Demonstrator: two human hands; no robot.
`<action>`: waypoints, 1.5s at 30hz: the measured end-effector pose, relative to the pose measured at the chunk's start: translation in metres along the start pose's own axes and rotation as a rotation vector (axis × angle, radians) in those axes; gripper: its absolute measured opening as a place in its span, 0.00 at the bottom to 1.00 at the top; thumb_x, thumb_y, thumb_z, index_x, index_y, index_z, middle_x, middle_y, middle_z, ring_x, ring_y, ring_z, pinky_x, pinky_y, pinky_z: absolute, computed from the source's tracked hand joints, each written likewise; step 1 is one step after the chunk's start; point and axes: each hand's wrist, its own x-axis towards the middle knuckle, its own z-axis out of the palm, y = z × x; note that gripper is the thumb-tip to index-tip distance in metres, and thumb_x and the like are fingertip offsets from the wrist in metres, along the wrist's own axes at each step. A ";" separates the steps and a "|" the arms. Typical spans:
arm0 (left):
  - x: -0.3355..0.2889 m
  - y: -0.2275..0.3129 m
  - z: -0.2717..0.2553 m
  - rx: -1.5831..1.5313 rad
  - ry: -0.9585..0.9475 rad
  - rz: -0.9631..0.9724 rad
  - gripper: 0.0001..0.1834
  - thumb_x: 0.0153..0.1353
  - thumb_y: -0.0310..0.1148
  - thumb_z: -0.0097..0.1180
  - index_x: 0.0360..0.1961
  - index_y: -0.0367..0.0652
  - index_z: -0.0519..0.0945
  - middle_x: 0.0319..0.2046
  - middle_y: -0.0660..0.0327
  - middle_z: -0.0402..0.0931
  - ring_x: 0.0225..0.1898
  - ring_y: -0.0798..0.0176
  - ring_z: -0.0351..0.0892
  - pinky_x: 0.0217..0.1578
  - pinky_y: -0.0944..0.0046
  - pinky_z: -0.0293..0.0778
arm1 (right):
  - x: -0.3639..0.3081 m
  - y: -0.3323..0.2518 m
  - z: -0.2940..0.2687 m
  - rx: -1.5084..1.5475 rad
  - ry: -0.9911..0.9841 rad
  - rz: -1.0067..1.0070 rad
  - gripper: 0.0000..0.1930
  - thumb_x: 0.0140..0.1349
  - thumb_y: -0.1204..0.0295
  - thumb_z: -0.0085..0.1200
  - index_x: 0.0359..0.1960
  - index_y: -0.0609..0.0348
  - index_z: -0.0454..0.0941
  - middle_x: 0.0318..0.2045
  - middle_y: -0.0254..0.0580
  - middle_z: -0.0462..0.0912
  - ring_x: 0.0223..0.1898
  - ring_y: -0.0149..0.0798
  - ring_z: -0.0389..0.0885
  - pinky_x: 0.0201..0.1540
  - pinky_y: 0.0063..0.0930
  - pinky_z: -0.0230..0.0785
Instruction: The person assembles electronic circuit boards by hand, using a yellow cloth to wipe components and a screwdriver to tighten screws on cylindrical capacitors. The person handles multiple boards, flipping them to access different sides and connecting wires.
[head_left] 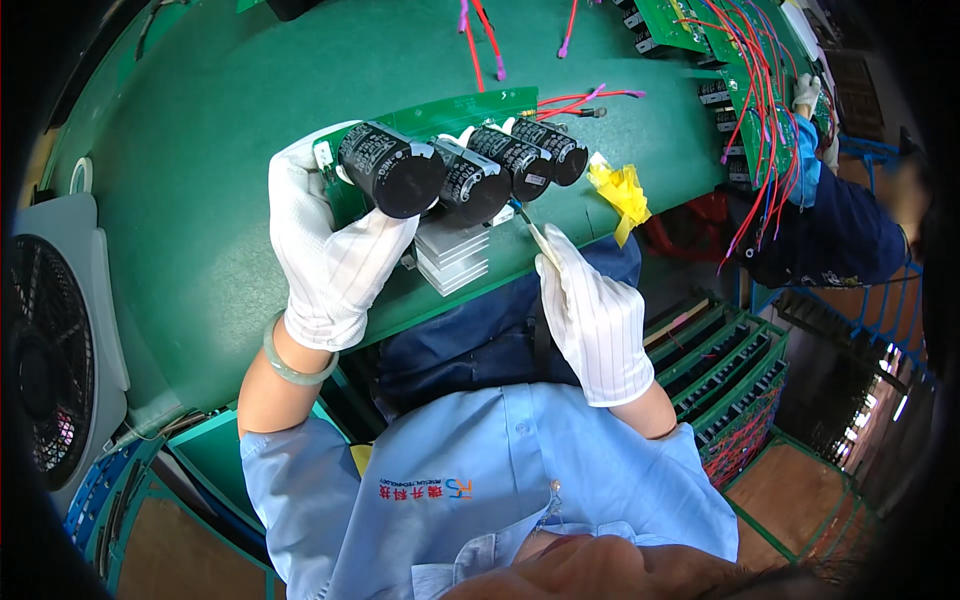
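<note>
My white-gloved left hand (pixel 325 260) grips the left end of a green circuit board (pixel 490 103), holding it tilted up over the bench. A row of several large black capacitors (pixel 392 175) stands out from the board toward me. Below them a silver finned heat sink (pixel 455 260) sticks out. In my right hand (pixel 592 325), also gloved, a thin stick-like tool (pixel 530 224) is pinched between thumb and fingers. Its tip reaches under the capacitors beside the heat sink; what it touches there is hidden. Red wires (pixel 570 103) run off the board's right end.
A crumpled yellow piece (pixel 624 198) lies right of the board on the green bench (pixel 200 250). A fan (pixel 55 340) stands at the left. More wired boards (pixel 755 120) lie at the far right, by a co-worker's gloved hand (pixel 807 92). Green racks (pixel 735 380) stand lower right.
</note>
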 end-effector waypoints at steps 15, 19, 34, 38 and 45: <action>0.009 0.000 0.001 0.072 0.009 -0.127 0.29 0.50 0.21 0.73 0.51 0.33 0.70 0.44 0.58 0.77 0.44 0.67 0.78 0.47 0.67 0.77 | 0.003 0.003 -0.035 0.126 -0.075 0.069 0.16 0.56 0.80 0.66 0.47 0.66 0.82 0.42 0.48 0.88 0.28 0.39 0.87 0.30 0.27 0.77; 0.027 -0.017 -0.008 -0.016 -0.037 -0.381 0.32 0.55 0.24 0.71 0.58 0.31 0.67 0.46 0.57 0.77 0.45 0.67 0.80 0.47 0.68 0.79 | -0.003 0.032 -0.042 0.048 0.286 0.149 0.20 0.54 0.80 0.67 0.50 0.59 0.84 0.37 0.43 0.88 0.31 0.41 0.87 0.34 0.29 0.78; 0.035 -0.037 -0.021 -0.219 -0.094 -0.423 0.26 0.61 0.25 0.65 0.58 0.30 0.69 0.47 0.56 0.77 0.48 0.65 0.80 0.53 0.65 0.78 | -0.022 0.058 -0.043 0.373 0.000 0.177 0.19 0.56 0.83 0.60 0.51 0.62 0.81 0.38 0.47 0.86 0.31 0.45 0.84 0.35 0.33 0.76; 0.035 -0.041 -0.024 -0.215 -0.086 -0.458 0.27 0.60 0.25 0.66 0.58 0.31 0.69 0.48 0.56 0.77 0.48 0.65 0.80 0.54 0.64 0.76 | -0.003 0.055 -0.018 0.515 -0.073 -0.048 0.15 0.57 0.80 0.57 0.47 0.60 0.79 0.42 0.43 0.87 0.39 0.46 0.86 0.40 0.35 0.78; 0.035 -0.036 -0.022 -0.250 -0.085 -0.468 0.28 0.60 0.26 0.67 0.58 0.31 0.68 0.48 0.55 0.77 0.49 0.64 0.80 0.55 0.62 0.77 | 0.054 0.022 -0.017 0.277 -0.268 -0.402 0.13 0.50 0.72 0.58 0.39 0.52 0.82 0.55 0.35 0.83 0.27 0.36 0.79 0.28 0.31 0.70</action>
